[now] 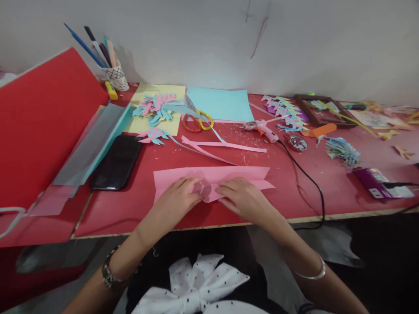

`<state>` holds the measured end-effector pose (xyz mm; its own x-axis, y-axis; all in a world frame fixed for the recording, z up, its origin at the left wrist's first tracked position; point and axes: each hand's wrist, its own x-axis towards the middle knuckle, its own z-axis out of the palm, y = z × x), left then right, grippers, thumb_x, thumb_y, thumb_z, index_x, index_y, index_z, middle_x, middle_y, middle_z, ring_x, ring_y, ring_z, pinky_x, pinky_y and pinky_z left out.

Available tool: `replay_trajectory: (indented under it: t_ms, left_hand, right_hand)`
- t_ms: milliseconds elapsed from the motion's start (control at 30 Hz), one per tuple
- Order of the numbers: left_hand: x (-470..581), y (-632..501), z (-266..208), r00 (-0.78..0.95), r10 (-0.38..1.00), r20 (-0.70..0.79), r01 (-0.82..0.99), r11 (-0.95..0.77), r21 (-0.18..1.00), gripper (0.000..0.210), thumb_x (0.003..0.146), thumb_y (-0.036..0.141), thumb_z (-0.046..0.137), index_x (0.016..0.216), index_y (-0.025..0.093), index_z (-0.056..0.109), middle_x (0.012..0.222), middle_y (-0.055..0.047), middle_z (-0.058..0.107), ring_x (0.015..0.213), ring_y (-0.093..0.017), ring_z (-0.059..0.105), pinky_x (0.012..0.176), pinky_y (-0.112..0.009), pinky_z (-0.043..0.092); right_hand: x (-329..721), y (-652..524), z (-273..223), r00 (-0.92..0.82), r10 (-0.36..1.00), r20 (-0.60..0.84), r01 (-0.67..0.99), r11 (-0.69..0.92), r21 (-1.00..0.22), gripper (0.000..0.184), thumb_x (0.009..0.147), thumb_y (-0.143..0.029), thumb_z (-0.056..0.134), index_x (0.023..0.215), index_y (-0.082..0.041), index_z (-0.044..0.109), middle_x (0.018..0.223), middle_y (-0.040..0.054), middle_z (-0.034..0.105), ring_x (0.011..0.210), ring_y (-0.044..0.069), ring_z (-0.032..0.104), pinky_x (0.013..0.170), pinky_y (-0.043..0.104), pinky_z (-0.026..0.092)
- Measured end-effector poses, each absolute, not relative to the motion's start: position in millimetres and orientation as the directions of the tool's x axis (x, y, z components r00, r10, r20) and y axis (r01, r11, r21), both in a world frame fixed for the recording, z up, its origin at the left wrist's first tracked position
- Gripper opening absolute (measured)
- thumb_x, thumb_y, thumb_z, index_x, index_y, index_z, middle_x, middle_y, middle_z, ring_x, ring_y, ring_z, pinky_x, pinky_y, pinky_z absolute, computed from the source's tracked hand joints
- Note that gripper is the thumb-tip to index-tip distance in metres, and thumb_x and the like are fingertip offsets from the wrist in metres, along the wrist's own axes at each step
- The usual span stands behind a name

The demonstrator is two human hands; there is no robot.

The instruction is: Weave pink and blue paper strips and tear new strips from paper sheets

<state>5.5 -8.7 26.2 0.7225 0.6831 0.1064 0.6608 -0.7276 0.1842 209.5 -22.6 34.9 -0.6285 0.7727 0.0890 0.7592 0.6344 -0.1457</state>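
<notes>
A creased sheet of pink paper [216, 173] lies lengthwise across the near part of the red table. My left hand [178, 200] has its fingers curled on the paper's near edge, left of the middle. Close by on the right, my right hand [242, 196] grips the same edge, thumb below and fingers on top. Between the hands the near edge bends upward. Just beyond the sheet lie cut pink paper strips [229, 146]. Scissors [198, 120] with a red and a yellow handle rest farther back.
A pink glue gun [262, 130] trails a black cord to the right. At left are a black phone [116, 163] and a large red folder [49, 126] holding coloured sheets. Paper cuttings [160, 107], a blue sheet [219, 104], a pen cup [115, 77] and a purple box [373, 183] also stand about.
</notes>
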Motion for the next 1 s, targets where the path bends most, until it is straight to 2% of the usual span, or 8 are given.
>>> replay_trajectory:
  t_ms: [100, 233, 333, 467, 600, 767, 1000]
  left_hand:
    - [5, -8, 28, 0.697, 0.713, 0.071, 0.702, -0.700, 0.133, 0.020, 0.083, 0.022, 0.045, 0.095, 0.020, 0.061, 0.114, -0.009, 0.054, 0.099, -0.021, 0.053, 0.077, -0.032, 0.047]
    - [-4, -2, 25, 0.726, 0.688, 0.019, 0.681, -0.722, 0.118, 0.022, 0.085, 0.022, 0.041, 0.090, 0.019, 0.062, 0.092, -0.005, 0.062, 0.084, -0.018, 0.057, 0.070, -0.028, 0.046]
    - [-10, 4, 22, 0.729, 0.685, -0.004, 0.682, -0.725, 0.096, 0.025, 0.086, 0.024, 0.037, 0.091, 0.019, 0.061, 0.087, -0.004, 0.062, 0.078, -0.017, 0.058, 0.066, -0.027, 0.044]
    - [-13, 9, 22, 0.690, 0.720, -0.072, 0.724, -0.686, 0.072, 0.026, 0.087, 0.027, 0.036, 0.092, 0.018, 0.059, 0.083, -0.004, 0.062, 0.075, -0.017, 0.058, 0.064, -0.027, 0.042]
    - [-13, 12, 19, 0.666, 0.740, -0.090, 0.745, -0.656, 0.118, 0.026, 0.087, 0.029, 0.035, 0.087, 0.017, 0.058, 0.082, -0.004, 0.063, 0.075, -0.017, 0.059, 0.066, -0.028, 0.041]
    - [-14, 12, 15, 0.658, 0.750, -0.067, 0.751, -0.647, 0.131, 0.024, 0.087, 0.026, 0.035, 0.091, 0.017, 0.057, 0.087, -0.004, 0.064, 0.076, -0.016, 0.059, 0.068, -0.028, 0.040]
    - [-14, 11, 17, 0.611, 0.792, -0.020, 0.787, -0.604, 0.124, 0.019, 0.085, 0.026, 0.041, 0.078, 0.017, 0.055, 0.075, -0.002, 0.063, 0.069, -0.016, 0.058, 0.060, -0.026, 0.038]
  right_hand:
    - [195, -23, 31, -0.637, 0.769, 0.057, 0.760, 0.638, -0.120, 0.019, 0.083, -0.015, 0.044, 0.083, -0.015, 0.063, 0.086, 0.0068, 0.064, 0.079, 0.016, 0.056, 0.070, 0.028, 0.041]
    - [192, -12, 29, -0.648, 0.762, -0.007, 0.760, 0.645, -0.083, 0.018, 0.083, -0.015, 0.046, 0.073, -0.015, 0.061, 0.074, 0.0033, 0.060, 0.071, 0.015, 0.052, 0.064, 0.026, 0.036]
    - [196, -2, 29, -0.674, 0.738, -0.036, 0.738, 0.673, -0.046, 0.018, 0.083, -0.018, 0.046, 0.071, -0.016, 0.060, 0.072, 0.0022, 0.059, 0.067, 0.014, 0.050, 0.061, 0.027, 0.031]
    - [200, 5, 24, -0.706, 0.709, 0.003, 0.709, 0.706, -0.001, 0.022, 0.085, -0.022, 0.043, 0.071, -0.017, 0.059, 0.070, 0.0022, 0.058, 0.065, 0.014, 0.048, 0.062, 0.028, 0.027]
    - [200, 7, 19, -0.705, 0.709, 0.024, 0.709, 0.704, 0.024, 0.025, 0.087, -0.024, 0.040, 0.072, -0.017, 0.058, 0.068, 0.0024, 0.058, 0.064, 0.014, 0.047, 0.063, 0.028, 0.026]
    - [200, 10, 16, -0.663, 0.748, -0.010, 0.748, 0.662, -0.039, 0.026, 0.087, -0.026, 0.039, 0.071, -0.017, 0.058, 0.069, 0.0026, 0.058, 0.063, 0.013, 0.048, 0.061, 0.027, 0.025]
    - [201, 9, 13, -0.612, 0.790, 0.027, 0.780, 0.609, -0.146, 0.025, 0.087, -0.027, 0.040, 0.072, -0.016, 0.057, 0.067, 0.0018, 0.058, 0.065, 0.013, 0.049, 0.064, 0.025, 0.025]
